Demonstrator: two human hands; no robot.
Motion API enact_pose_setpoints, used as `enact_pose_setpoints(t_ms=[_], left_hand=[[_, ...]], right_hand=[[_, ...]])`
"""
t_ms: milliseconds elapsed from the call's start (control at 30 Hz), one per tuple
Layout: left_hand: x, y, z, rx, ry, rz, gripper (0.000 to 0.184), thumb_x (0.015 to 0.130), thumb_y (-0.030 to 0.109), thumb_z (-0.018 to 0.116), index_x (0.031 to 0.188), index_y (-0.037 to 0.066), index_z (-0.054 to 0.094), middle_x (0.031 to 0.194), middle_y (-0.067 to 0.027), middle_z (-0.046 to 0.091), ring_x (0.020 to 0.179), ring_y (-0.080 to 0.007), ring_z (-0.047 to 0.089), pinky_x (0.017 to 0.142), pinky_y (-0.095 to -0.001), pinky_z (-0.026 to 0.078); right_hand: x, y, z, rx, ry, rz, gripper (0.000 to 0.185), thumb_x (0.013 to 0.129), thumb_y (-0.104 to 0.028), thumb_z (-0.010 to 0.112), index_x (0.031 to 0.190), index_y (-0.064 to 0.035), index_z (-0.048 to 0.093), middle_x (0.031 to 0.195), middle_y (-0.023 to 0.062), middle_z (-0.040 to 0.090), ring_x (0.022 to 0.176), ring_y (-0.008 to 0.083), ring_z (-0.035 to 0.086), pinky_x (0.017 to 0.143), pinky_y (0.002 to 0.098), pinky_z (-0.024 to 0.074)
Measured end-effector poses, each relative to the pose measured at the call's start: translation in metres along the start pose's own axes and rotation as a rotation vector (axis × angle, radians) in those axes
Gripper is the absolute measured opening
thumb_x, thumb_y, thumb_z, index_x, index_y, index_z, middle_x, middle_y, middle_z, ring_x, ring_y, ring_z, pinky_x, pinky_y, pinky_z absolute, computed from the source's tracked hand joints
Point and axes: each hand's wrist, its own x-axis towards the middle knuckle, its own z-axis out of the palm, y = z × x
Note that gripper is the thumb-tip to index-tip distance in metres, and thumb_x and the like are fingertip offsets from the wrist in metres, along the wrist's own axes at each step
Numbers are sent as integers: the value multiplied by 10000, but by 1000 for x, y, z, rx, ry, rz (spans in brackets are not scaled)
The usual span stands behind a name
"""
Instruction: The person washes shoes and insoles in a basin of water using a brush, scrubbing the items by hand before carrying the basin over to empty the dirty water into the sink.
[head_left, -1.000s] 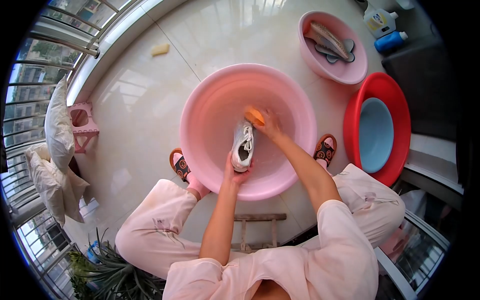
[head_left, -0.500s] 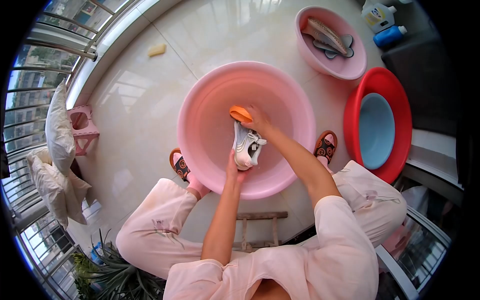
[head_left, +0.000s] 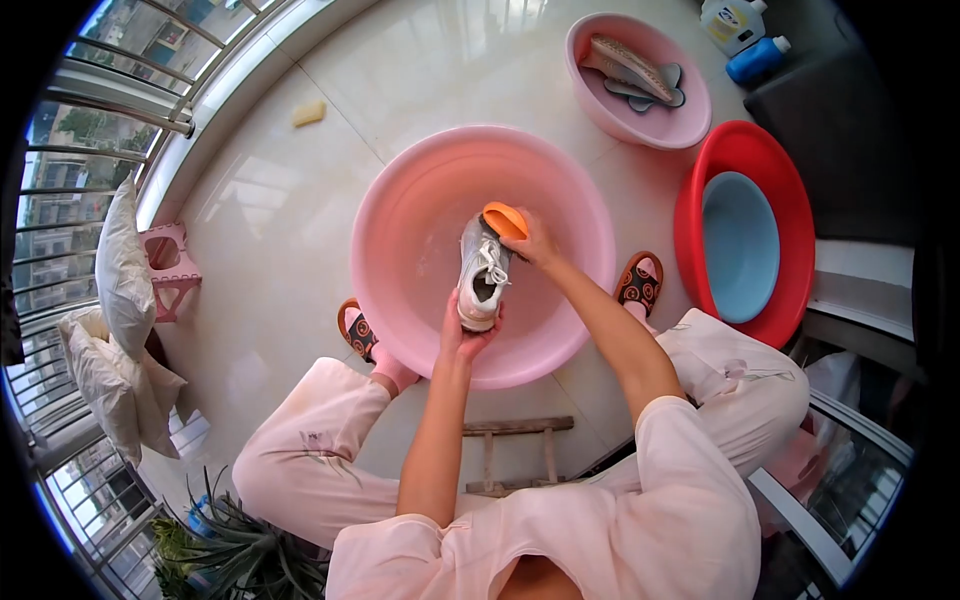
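A white lace-up sneaker point(head_left: 470, 268) is held over the large pink basin point(head_left: 372, 270), its toe pointing away from me and its opening facing up. My left hand point(head_left: 466, 336) is closed around the heel from below. In my right hand point(head_left: 537, 242) is an orange scrub brush point(head_left: 506, 220), pressed against the toe end of the sneaker. The brush's bristles are hidden. Cloudy water seems to lie in the basin below.
A smaller pink basin point(head_left: 577, 55) with shoes and insoles stands far right. Nearer are a red basin point(head_left: 790, 190) and a blue basin point(head_left: 740, 250). Two bottles point(head_left: 757, 60) stand behind. A yellow bar point(head_left: 309, 113) lies on the floor; a pink stool point(head_left: 172, 262) stands left.
The sneaker has rolled from its side so that its opening and laces face up. My right hand has moved the brush slightly right, onto the toe.
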Motion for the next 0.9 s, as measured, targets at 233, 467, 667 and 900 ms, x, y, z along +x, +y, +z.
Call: enact_pose_setpoints(t_ms=[233,467,667,900], left_hand=[[5,0,-1,1408,463,975,709,676,273,746,1247,17,414,1143,-208,515,1079,-331,497,888,-405,436],[18,0,35,2269,712,524,1052,600,295,772,1452,184,164,1222,-261,425,1073,-403,476,932,-420,400],[65,-11,13,2638,685,482,940,695,314,687,1458,196,149,1219,-262,424,1086,-418,463,919,-452,405],[78,-16,-1,2693,657,430,664,801,232,521,1419,167,285,1306,-317,365,1195,-444,390,962,-515,349]], right_hand=[[-48,-21,-65,-380,102,-70,598,661,-195,735,1197,-80,498,1033,137,502,955,308,529,808,390,460],[-86,-38,-80,-448,-8,-136,588,656,-188,732,1180,-76,491,957,115,524,899,281,555,778,389,467],[-86,-42,-86,-391,-2,-133,590,655,-191,729,1181,-66,493,962,121,522,909,282,552,790,386,464],[-84,-42,-85,-376,15,-39,584,660,-219,736,1175,-67,507,966,120,520,904,274,554,779,386,465]])
